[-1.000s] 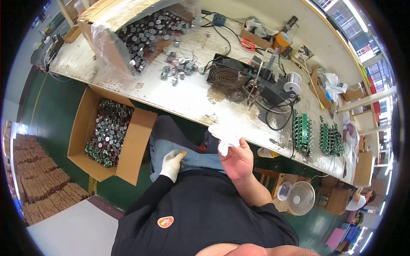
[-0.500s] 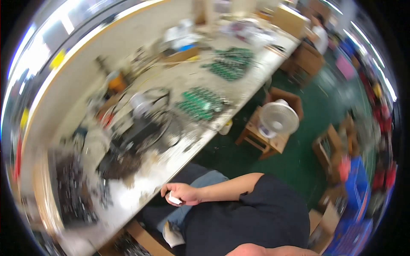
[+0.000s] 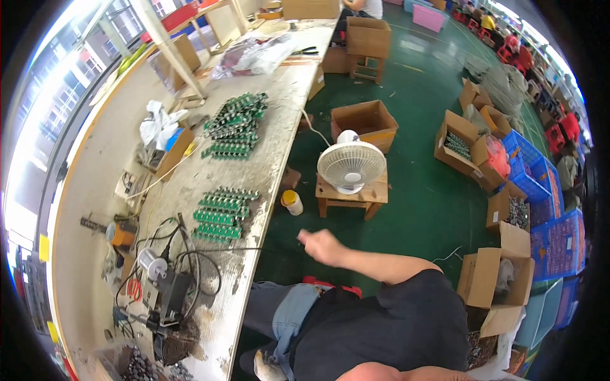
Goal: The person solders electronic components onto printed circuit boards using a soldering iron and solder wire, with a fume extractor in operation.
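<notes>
Right hand, bare, hangs out past the long, worn, off-white counter at the end of an outstretched arm, above a green-painted floor. Its fingers look bent inward, though the tips are too small and soft to read, and whether it has hold of anything cannot be told. Left hand, in a white glove with yellowish stains, sits low at the person's lap beside a faded blue denim cloth; how far its fingers are spread, and what they might hold, cannot be made out.

Good work at this reach would seem to call for a slow, steady arm, wide of the round wire guard of the white desk fan and clear of the thin white cord near the counter's edge. Any contact with the white plastic bottle with a yellow lid would likely be surer around the body than on the lid alone.

That bottle, the thing nearest the right hand yet apart from it, is on the floor between the counter and the light wooden stool that carries the fan. It looks short and round-bodied, its pale, cloudy wall meeting a broad, bright lid that appears seated; its contents are not discernible.
</notes>
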Tool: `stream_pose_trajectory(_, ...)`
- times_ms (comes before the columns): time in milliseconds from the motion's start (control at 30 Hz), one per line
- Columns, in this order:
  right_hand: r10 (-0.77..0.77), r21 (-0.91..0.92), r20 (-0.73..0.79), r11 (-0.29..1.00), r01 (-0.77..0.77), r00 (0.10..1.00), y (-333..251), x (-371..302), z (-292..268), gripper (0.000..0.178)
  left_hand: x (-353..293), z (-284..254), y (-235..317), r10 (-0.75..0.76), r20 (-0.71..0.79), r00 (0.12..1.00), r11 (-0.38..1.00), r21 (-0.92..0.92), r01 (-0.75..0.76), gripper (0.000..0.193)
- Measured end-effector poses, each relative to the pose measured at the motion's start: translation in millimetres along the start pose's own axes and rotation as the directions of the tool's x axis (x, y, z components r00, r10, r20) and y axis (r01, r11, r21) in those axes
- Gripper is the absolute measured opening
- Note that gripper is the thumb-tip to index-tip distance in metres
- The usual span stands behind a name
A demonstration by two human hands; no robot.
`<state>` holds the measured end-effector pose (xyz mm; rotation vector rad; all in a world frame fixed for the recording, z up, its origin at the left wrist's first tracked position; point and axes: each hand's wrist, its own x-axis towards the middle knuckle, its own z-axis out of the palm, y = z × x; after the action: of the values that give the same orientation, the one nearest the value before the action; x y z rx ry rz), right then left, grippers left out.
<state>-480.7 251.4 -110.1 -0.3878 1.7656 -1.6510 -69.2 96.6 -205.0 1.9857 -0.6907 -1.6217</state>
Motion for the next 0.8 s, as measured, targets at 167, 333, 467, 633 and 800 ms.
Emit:
stream_pose_trajectory(167, -0.766, -0.312, -0.475, 0.607, 0.731, 0.433, -81.8, 4.4, -114.3, 0.025, -29.3, 40.2, 14.2, -0.242, 0.309, 0.920, 0.961, 0.206, 0.183, 0.055)
stream_pose_trajectory(333, -0.990, -0.899, -0.043, -0.020, 0.437, -0.134, -129.7, 36.1, -211.8, 0.019, -38.6, 72.3, 22.3, 0.073, 0.190, 0.979, 0.980, 0.170, -0.106, 0.040)
stream_pose_trajectory(467, -0.958, -0.980, -0.199, 0.190, -0.062, 0.204, -127.9, 120.5, -313.7, 0.036, -39.8, 82.2, 25.7, 0.151, 0.308, 0.939, 0.965, 0.160, -0.208, 0.037)
stream_pose_trajectory(633, -0.640, -0.612, -0.748, 0.767, 0.192, 0.173, -113.6, 151.3, -373.5, 0.044, -78.2, 90.5, 24.0, -0.035, 0.381, 0.924, 0.986, 0.166, -0.031, 0.052)
stream_pose_trajectory(800, -0.671, -0.409, -0.715, 0.629, 0.661, 0.196, -154.7, 128.9, -264.7, 0.026, -129.9, 103.8, 33.1, 0.314, 0.398, 0.862, 0.909, 0.135, -0.394, 0.019)
